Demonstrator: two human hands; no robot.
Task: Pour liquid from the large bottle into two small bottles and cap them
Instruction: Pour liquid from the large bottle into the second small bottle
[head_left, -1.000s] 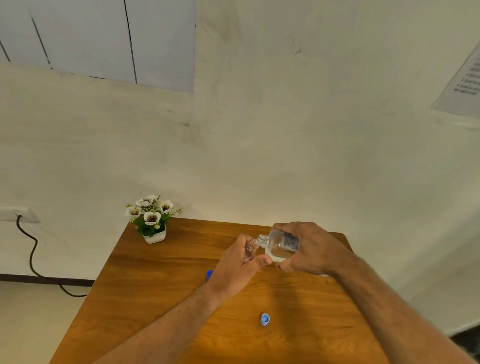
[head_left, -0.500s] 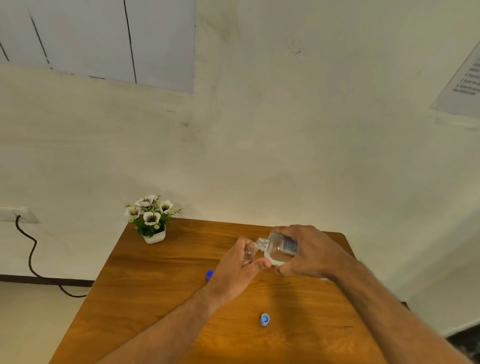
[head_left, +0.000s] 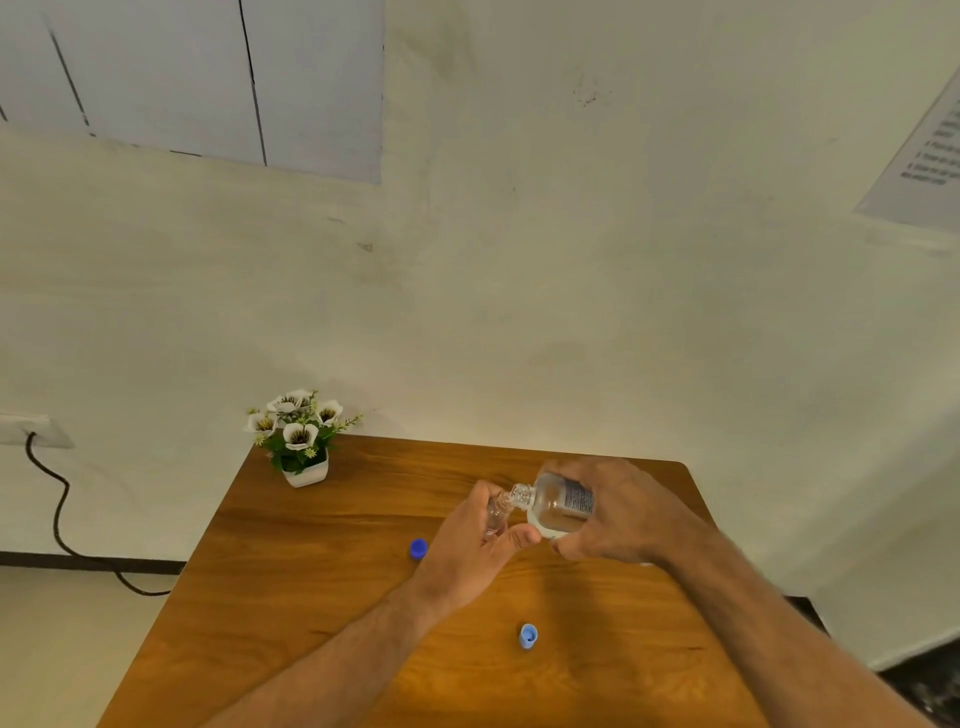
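My right hand (head_left: 626, 514) grips the large clear bottle (head_left: 558, 503), tilted to the left with its open neck against the mouth of a small clear bottle (head_left: 496, 514). My left hand (head_left: 475, 545) holds that small bottle, with fingers and thumb curled round it, above the wooden table (head_left: 322, 561). A dark blue cap (head_left: 418, 548) lies on the table just left of my left hand. A light blue cap (head_left: 528, 636) lies nearer the front, between my forearms. I see no second small bottle; a pale sliver shows under my right wrist.
A small white pot of white flowers (head_left: 301, 441) stands at the table's back left corner. The wall rises right behind the table. A black cable (head_left: 57, 519) hangs from a wall socket at the left. A printed sheet (head_left: 924, 156) is on the wall, upper right.
Both hands and the two bottles have sunk slightly toward the table; the large bottle stays tilted into the small one. The caps have not moved.
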